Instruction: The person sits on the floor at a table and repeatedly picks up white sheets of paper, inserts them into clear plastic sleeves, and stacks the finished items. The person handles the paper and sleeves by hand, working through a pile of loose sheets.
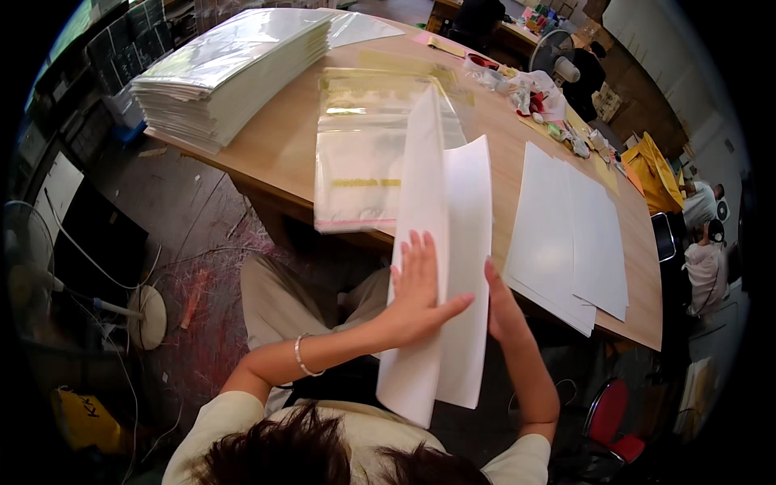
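Note:
Large white sheets (466, 194), bent lengthwise into a curve, stand tilted in front of me over the table's near edge. My left hand (420, 299) lies flat against the left panel with its fingers stretched and thumb out. Along the right edge, my right hand (505, 307) holds the sheets, its fingers partly hidden by them. Behind the sheets, clear plastic sleeves (356, 153) with yellowish strips lie on the table. A few flat white sheets (543, 218) rest to the right.
A tall stack of glossy sleeved sheets (234, 65) stands on the wooden table (275, 153) at back left. Crumpled plastic and small items (541, 97) line the far right edge. A red chair (608, 416) is at lower right, a standing fan (148, 317) at left. Other people are farther back.

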{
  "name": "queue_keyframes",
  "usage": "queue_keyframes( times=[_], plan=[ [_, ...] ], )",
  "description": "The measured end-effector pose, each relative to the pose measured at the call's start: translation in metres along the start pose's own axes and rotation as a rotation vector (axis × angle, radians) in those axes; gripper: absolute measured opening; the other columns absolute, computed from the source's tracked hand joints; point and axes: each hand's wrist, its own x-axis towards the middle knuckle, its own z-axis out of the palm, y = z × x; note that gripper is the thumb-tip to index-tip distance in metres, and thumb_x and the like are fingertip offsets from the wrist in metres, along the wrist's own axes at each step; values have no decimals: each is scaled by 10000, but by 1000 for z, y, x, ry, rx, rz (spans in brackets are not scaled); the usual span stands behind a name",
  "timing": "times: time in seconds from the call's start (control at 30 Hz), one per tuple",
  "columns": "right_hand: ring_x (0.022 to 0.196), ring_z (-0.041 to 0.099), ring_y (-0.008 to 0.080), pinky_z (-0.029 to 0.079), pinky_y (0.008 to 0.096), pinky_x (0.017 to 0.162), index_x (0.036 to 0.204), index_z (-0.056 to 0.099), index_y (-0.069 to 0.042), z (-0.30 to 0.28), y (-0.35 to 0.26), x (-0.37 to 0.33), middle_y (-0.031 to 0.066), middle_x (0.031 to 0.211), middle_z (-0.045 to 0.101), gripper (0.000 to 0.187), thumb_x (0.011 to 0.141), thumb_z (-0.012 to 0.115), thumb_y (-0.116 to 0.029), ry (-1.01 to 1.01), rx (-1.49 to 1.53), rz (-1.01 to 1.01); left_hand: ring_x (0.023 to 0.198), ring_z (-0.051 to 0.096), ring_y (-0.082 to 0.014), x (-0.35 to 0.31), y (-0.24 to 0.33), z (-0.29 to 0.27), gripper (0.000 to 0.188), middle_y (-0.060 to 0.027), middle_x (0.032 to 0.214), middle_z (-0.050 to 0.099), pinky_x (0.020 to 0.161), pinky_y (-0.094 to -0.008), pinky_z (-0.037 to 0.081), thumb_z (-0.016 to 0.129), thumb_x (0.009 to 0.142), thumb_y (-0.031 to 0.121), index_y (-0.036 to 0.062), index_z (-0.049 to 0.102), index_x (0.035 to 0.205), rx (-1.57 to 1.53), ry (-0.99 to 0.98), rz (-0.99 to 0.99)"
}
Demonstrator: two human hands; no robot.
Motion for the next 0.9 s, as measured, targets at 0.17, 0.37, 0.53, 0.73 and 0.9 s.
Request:
queue_keyframes(
  times=[0.17, 0.37, 0.53, 0.73, 0.9],
  plan=[
    [1241, 396, 234, 333, 351, 1021, 1388, 259, -12, 16, -29, 3, 148, 1341, 414, 729, 865, 627, -362, 75, -532, -60, 1336, -170, -504, 1, -7, 50, 1159, -344, 1446, -155, 1054, -602, -36, 551, 782, 626, -82, -128, 1398, 81, 6, 146],
    [1124, 510, 233, 436, 335, 907, 1334, 357, 9, -7, -33, 7, 147, 1246, 516, 565, 887, 579, -256, 230, -770, -69, 1332, -133, -524, -5, -4, 52, 1162, -388, 1428, -85, 1109, -500, 53, 587, 783, 570, -97, -150, 1385, 29, -78, 229],
    [1083, 539, 219, 427, 324, 908, 1262, 463, 21, -15, -30, -9, 130, 1176, 578, 443, 909, 543, -235, 291, -1070, -200, 1221, 367, -425, -8, -37, 31, 803, -272, 1321, 375, 1037, -415, 307, 616, 834, 349, 38, 179, 1431, -44, -53, 388],
    [983, 567, 166, 431, 283, 880, 1234, 498, 29, -79, -5, -3, 78, 1107, 613, 415, 933, 549, -252, 167, -846, -282, 836, 666, -269, 28, -113, -87, 126, -149, 915, 675, 714, -332, 527, 642, 784, 74, 23, 670, 897, 294, 512, 308],
    [955, 555, 113, 429, 249, 852, 1213, 526, 11, -108, 7, -18, 46, 1083, 613, 393, 927, 568, -255, 170, -584, -62, 1237, 418, -369, 77, -159, -170, 590, -192, 1327, 468, 1035, -410, 350, 692, 732, 295, 56, 518, 1243, 1019, 78, 251]
  ],
)
